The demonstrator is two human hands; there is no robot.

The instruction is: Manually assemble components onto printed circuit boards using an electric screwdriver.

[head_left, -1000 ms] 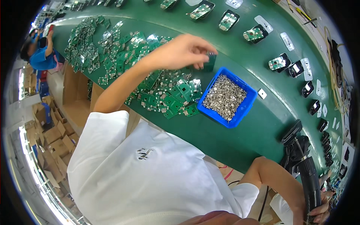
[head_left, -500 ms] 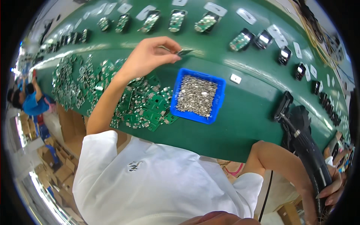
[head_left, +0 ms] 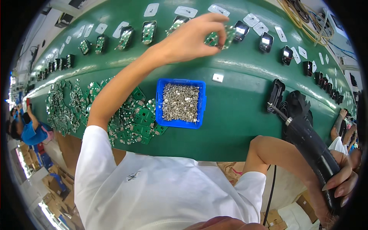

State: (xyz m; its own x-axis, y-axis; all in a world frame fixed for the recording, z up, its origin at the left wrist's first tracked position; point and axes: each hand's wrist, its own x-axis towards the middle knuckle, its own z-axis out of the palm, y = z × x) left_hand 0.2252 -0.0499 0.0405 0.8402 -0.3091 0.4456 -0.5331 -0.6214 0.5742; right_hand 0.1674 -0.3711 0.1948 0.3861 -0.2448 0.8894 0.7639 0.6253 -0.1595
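My left hand [head_left: 199,36] reaches over the far row, thumb and forefinger closed on a green circuit board [head_left: 230,37]. Through the gap of the fingers shows another green board [head_left: 211,39], its housing mostly hidden. Just right of the held board sits a black plastic housing [head_left: 241,30] with no green board visible inside. At the lower right my right hand [head_left: 340,178] wraps round a black electric screwdriver [head_left: 312,142]. Its metal shaft points up and left, the tip by a black stand [head_left: 276,96]. A blue tray [head_left: 203,105] of small metal screws [head_left: 180,102] stands centrally.
A heap of green boards [head_left: 142,119] covers the table's left. Black housings with boards [head_left: 148,32] stand along the far left, other housings [head_left: 266,42] along the right, pale plates [head_left: 186,11] behind them. A small white piece [head_left: 217,78] lies right of the tray. People work at both sides.
My left hand has moved right and farther out with the circuit board, now beside the black housing. The view has swung right. My right hand keeps its hold on the screwdriver.
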